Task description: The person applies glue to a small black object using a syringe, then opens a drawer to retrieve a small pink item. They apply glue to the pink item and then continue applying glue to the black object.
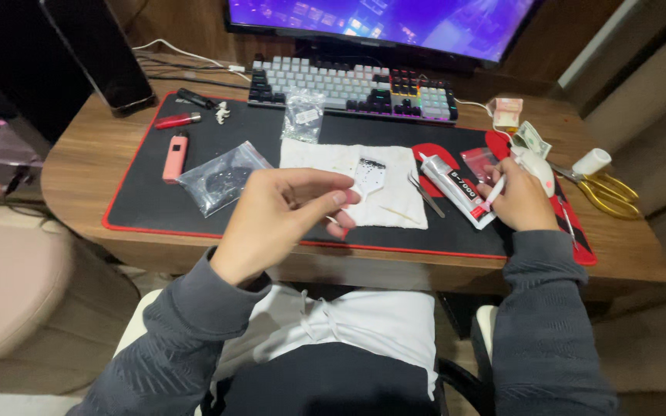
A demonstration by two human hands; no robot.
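Left hand [287,212] raised over the surface [86,166], fingers pinching a small white piece, hard to make out. Right hand [519,196] gripping the glue tube [456,189] on the black mat [156,200], beside tweezers [425,194].

Wood-grain desk [86,173], matt black mat [256,131] (red-edged), glossy plastic bag [221,179], white paper towel [395,173].

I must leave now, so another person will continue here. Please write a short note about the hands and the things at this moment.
Left hand: raised above the white cloth, fingers pinched; whether they hold something is not clear.
Right hand: holds a thin white stick near the glue tube.
A small white part and tweezers lie on the cloth, on the black desk mat.
Done and left: cannot tell from this view.
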